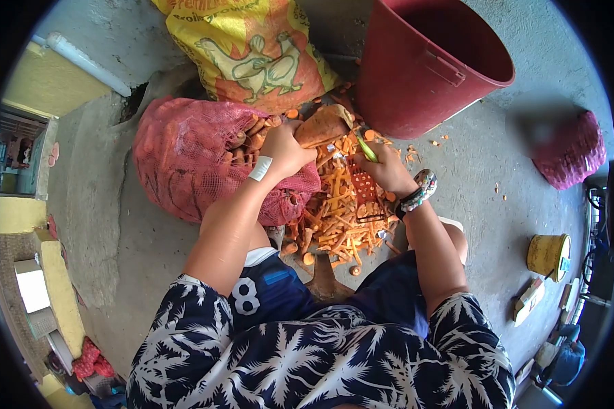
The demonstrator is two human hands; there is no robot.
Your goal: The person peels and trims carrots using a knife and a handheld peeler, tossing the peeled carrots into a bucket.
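My left hand [288,148] is closed round the thick end of a large carrot [326,127], beside the open mouth of a pink mesh sack [177,157] full of carrots. In my right hand [383,167] is a peeler with a green handle [368,151], its tip close to the carrot's far end. Below both hands lies a heap of orange carrot pieces and peelings [334,221]. A red perforated basket [363,187] sits among the pieces, partly hidden by my right hand.
A tall red bin [416,75] stands beyond my right hand. Next to it is a yellow printed sack [252,54]. Farther right are a pink sack [572,153] and a yellow bucket [548,256]. Scraps lie on the concrete floor [484,204].
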